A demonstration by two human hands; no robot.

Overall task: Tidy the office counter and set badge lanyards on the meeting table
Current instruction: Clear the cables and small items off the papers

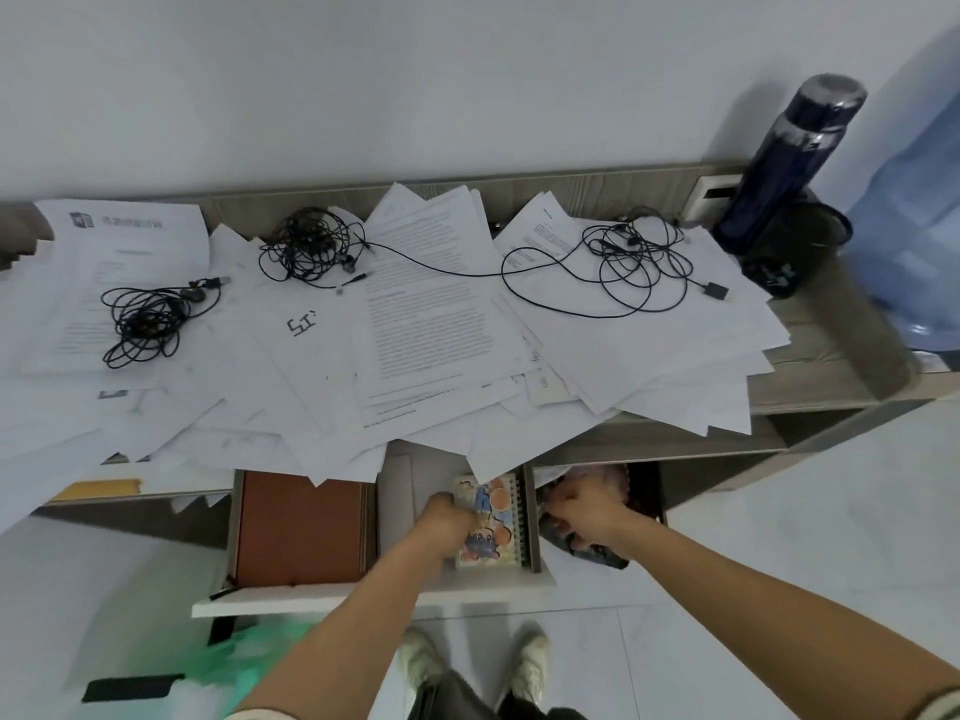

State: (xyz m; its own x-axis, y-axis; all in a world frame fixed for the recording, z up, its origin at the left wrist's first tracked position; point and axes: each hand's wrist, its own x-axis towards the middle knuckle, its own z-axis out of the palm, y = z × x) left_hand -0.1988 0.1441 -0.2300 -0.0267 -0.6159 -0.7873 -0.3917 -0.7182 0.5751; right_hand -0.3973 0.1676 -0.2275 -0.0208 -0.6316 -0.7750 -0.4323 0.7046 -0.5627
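While both arms reach down below the counter, the left hand sits in the middle compartment of a pulled-out drawer, its fingers curled over the left edge of a spiral notebook with a cartoon cover. The notebook's long axis runs straight away from the person, with the wire binding on the side facing the right hand. Just left of the left hand, the next compartment holds a flat rust-brown book lying the same way. Past the drawer's side wall, the right hand curls its fingers into a dark bundle, which slants from under the palm towards the near right. It is too blurred to tell whether it is lanyards. Something pinkish lies just beyond that hand. Beyond both hands, loose papers cover the counter and hang over its front edge above the drawer. Three black cable tangles rest on them: one far left, one beyond the left hand, and one beyond the right hand. Farther right stand a dark bottle and a blue water jug.
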